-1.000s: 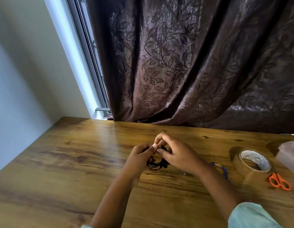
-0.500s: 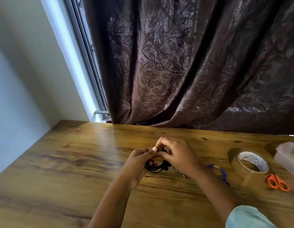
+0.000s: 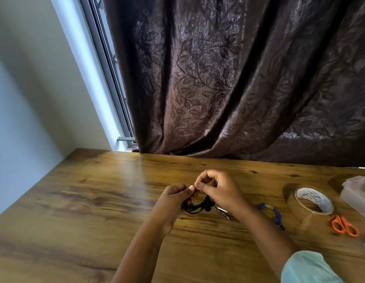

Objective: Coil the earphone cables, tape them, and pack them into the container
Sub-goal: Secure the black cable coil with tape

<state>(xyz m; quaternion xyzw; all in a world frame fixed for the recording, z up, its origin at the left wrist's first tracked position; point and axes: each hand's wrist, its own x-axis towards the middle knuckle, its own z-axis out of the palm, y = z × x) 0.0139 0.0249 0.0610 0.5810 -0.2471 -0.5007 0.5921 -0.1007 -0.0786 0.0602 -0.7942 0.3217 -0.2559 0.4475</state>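
A coiled black earphone cable [image 3: 195, 207] hangs just above the wooden table [image 3: 85, 211], held between both hands. My left hand [image 3: 171, 201] grips the coil's left side with curled fingers. My right hand [image 3: 216, 190] pinches the cable at the top, thumb against forefinger, touching the left thumb. A blue earphone cable [image 3: 274, 214] lies on the table behind my right wrist. The roll of clear tape [image 3: 309, 205] stands to the right. The translucent container [image 3: 359, 193] sits at the right edge, partly cut off.
Orange-handled scissors [image 3: 344, 224] lie right of the tape roll. A small silvery bundle of cable [image 3: 223, 211] lies under my right hand. A dark patterned curtain [image 3: 228, 88] hangs along the table's far edge; a window frame and white wall are at the left.
Both hands stay together on the black coil, shifting slightly; the right fingers have reworked their pinch at the top. The camera view has tilted a little.
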